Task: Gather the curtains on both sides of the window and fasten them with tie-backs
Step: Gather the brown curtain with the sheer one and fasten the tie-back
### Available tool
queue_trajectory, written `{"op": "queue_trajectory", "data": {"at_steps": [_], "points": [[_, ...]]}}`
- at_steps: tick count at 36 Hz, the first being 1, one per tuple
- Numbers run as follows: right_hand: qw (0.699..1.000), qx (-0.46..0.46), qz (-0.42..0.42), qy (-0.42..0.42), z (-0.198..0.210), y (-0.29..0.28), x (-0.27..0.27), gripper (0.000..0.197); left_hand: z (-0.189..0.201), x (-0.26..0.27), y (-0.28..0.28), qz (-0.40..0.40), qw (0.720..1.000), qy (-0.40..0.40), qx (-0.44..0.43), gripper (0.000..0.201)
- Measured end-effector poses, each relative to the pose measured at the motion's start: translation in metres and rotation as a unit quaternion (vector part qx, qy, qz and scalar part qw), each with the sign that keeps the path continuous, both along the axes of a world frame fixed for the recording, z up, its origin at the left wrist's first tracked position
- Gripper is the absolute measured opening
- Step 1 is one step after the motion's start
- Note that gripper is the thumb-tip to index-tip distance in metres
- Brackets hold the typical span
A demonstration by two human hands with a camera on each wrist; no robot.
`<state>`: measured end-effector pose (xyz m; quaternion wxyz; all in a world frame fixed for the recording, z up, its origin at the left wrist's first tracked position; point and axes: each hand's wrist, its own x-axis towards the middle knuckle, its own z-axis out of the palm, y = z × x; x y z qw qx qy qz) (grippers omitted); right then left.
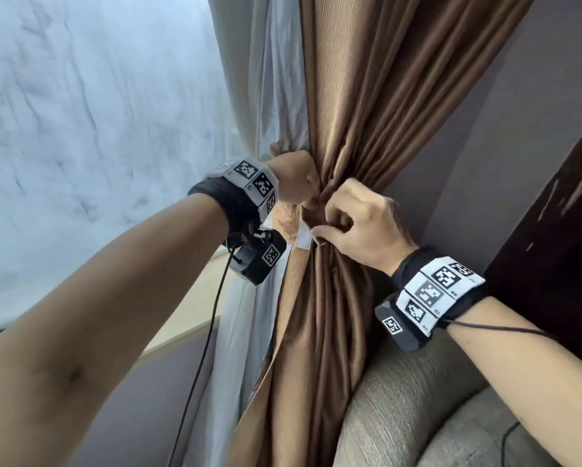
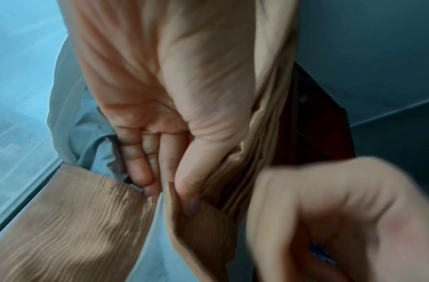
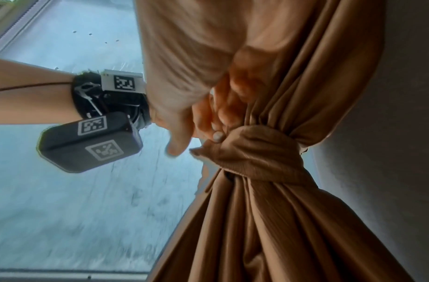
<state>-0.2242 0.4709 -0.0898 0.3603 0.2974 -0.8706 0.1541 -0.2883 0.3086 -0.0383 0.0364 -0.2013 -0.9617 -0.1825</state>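
A brown curtain (image 1: 350,112) is bunched at its middle beside the window. A ribbed brown tie-back (image 3: 261,150) is wrapped round the bunch. My left hand (image 1: 311,202) pinches one end of the tie-back (image 2: 198,229) between thumb and curled fingers on the window side. My right hand (image 1: 320,235) meets it from the right, fingers curled, and pinches the other end by its white fastening strip (image 1: 303,235). In the right wrist view the right hand's fingertips (image 3: 218,136) press on the band's edge. The two hands almost touch.
A pale sheer curtain (image 1: 276,96) hangs between the brown one and the window glass (image 1: 81,129). A beige sill (image 1: 188,315) runs below. A grey sofa arm (image 1: 417,399) sits under my right wrist; dark wooden furniture (image 1: 552,230) stands at the right.
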Motion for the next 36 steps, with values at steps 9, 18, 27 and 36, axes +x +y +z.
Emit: {"op": "queue_trajectory", "data": {"at_steps": [9, 18, 27, 36], "points": [[0.970, 0.197, -0.095, -0.106, -0.011, -0.014, 0.009, 0.016, 0.007, 0.004, 0.003, 0.031, 0.999, -0.027, 0.020, 0.030], [0.920, 0.381, -0.073, -0.057, -0.005, -0.038, 0.013, 0.009, 0.012, 0.003, 0.018, 0.057, 0.997, -0.036, 0.042, 0.030], [0.878, 0.450, -0.112, -0.118, -0.007, -0.061, 0.007, 0.029, 0.005, -0.007, 0.014, 0.085, 0.996, -0.018, 0.032, 0.027], [0.956, 0.062, -0.024, -0.287, -0.011, -0.034, -0.011, 0.059, 0.003, 0.003, -0.010, -0.009, 0.996, -0.033, 0.085, 0.014]]}}
